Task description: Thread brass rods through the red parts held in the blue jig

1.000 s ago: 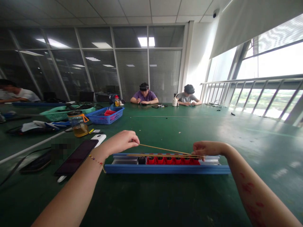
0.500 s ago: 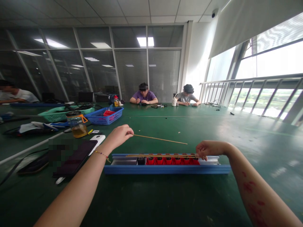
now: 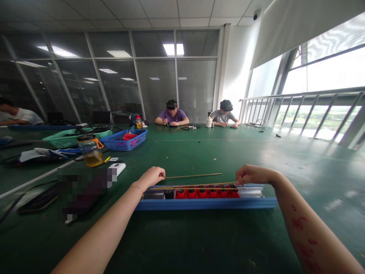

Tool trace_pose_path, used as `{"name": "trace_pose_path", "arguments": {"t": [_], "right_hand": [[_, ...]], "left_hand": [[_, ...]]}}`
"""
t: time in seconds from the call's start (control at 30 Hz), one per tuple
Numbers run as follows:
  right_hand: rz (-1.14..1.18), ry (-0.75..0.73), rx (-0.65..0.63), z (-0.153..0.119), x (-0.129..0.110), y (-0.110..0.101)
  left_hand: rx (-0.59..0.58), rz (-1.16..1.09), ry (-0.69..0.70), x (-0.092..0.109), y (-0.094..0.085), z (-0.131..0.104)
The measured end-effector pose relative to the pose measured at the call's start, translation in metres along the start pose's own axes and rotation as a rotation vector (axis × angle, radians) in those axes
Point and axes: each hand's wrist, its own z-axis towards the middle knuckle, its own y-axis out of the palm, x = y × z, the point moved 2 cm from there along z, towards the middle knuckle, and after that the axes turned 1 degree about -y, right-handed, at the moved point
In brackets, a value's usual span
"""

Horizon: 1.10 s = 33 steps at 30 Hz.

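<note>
A blue rail (image 3: 205, 204) lies across the green table, with a row of red holders (image 3: 201, 193) and one black piece (image 3: 169, 194) in its channel. Thin sticks (image 3: 196, 188) lie lengthwise over the holders. My left hand (image 3: 155, 176), above the rail's left end, pinches one thin stick (image 3: 196, 176) that points right, behind the rail. My right hand (image 3: 244, 176) is closed at the right end of a stick over the rail, its fingertips pinched together.
Left of the rail are a phone-like white object (image 3: 121, 167), a jar (image 3: 92, 152), a blue basket (image 3: 125, 144) and a green basket (image 3: 65, 140). Two people (image 3: 172, 114) sit across the table (image 3: 182, 239); another person (image 3: 23, 114) is at far left.
My left hand has moved right and down with its stick, which now lies nearly level. My right hand has risen slightly, and one stick near it now slants up to its fingers.
</note>
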Motion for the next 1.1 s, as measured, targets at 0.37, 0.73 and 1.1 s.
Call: {"name": "trace_pose_path", "arguments": {"t": [0.37,0.73,1.1], "right_hand": [[0.087,-0.103,0.296,-0.014,-0.022,-0.016],[0.059,-0.077,0.489,-0.023,0.012,-0.032],[-0.189,0.04,0.327,0.029,0.028,0.004]], "left_hand": [[-0.029,-0.01,0.043,-0.003,0.004,0.002],[-0.024,-0.031,0.07,-0.007,0.008,0.008],[-0.002,-0.025,0.061,-0.005,0.008,0.006]]}}
